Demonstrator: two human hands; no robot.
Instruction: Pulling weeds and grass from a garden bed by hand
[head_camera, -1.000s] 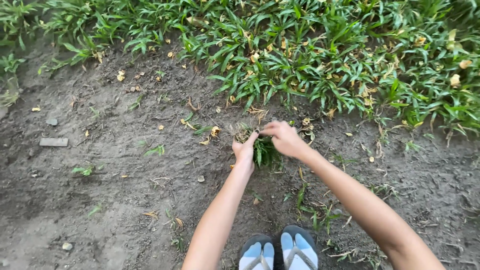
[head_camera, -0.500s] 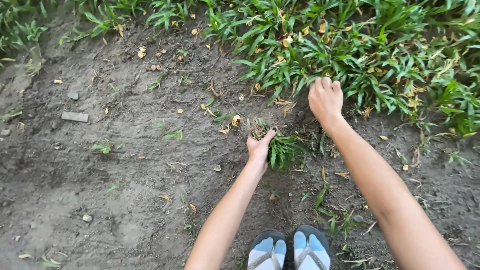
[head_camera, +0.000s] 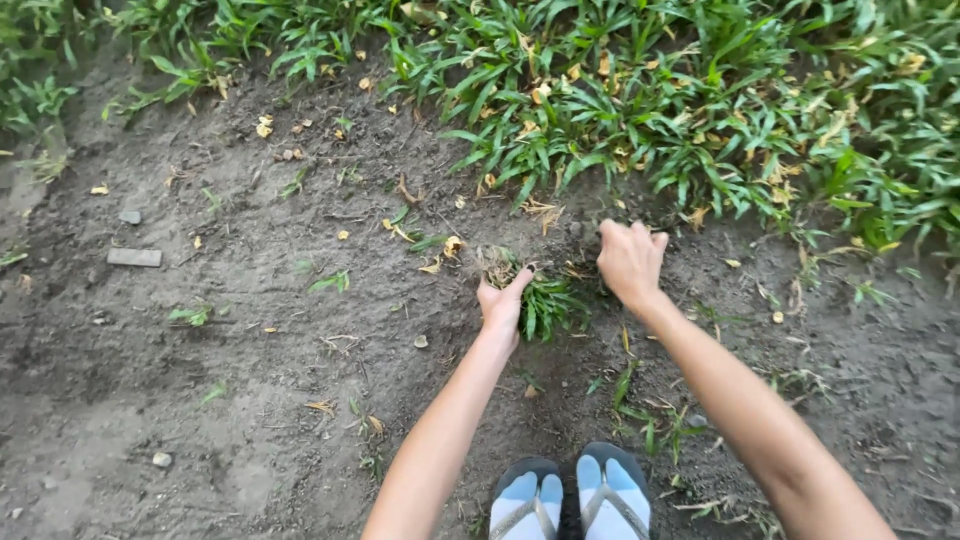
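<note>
Green blades are sticking out of the bunch of grass (head_camera: 540, 300) that the left hand (head_camera: 502, 305) is gripping, fingers curled tight around it with the roots pointing up. The right hand (head_camera: 630, 262) is resting just right of the bunch, palm down on the soil, fingers bent loosely and closing on nothing that shows. The grass bed (head_camera: 680, 110) is growing just beyond the bunch. The bare soil (head_camera: 250, 350) is spreading out to the left of the bunch, with a flat grey stone (head_camera: 134, 257) lying far left. The sandals (head_camera: 570, 500) are standing below the bunch.
</note>
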